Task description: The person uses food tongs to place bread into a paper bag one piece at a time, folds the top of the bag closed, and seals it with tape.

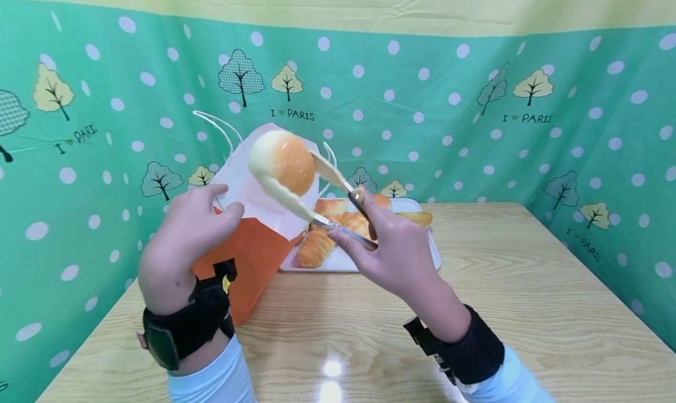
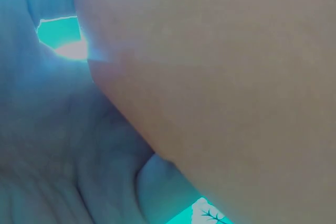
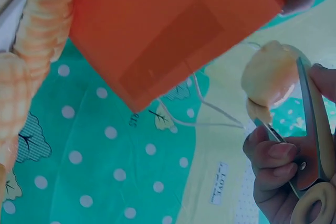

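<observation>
My right hand [image 1: 398,247] grips a pair of tongs [image 1: 345,230] with pale tips. Between those tips a round bun [image 1: 287,161], golden with a pale side, is held above the mouth of an orange paper bag [image 1: 259,262]. The bag tilts, and its white inside shows. At the bag's left rim is my left hand [image 1: 185,233], thumb and index finger on either side of the edge. A broad surface, likely the bag, covers much of the left wrist view against the palm [image 2: 47,129]. The right wrist view shows the tongs [image 3: 312,145] around the bun [image 3: 270,74].
Behind the bag, a white tray [image 1: 436,253] bears several breads, including a ridged roll [image 1: 315,247] and a long loaf [image 1: 417,217]. White cord handles [image 1: 219,124] rise from the bag. The wooden table [image 1: 502,291] meets a green dotted curtain [image 1: 443,98] at back and sides.
</observation>
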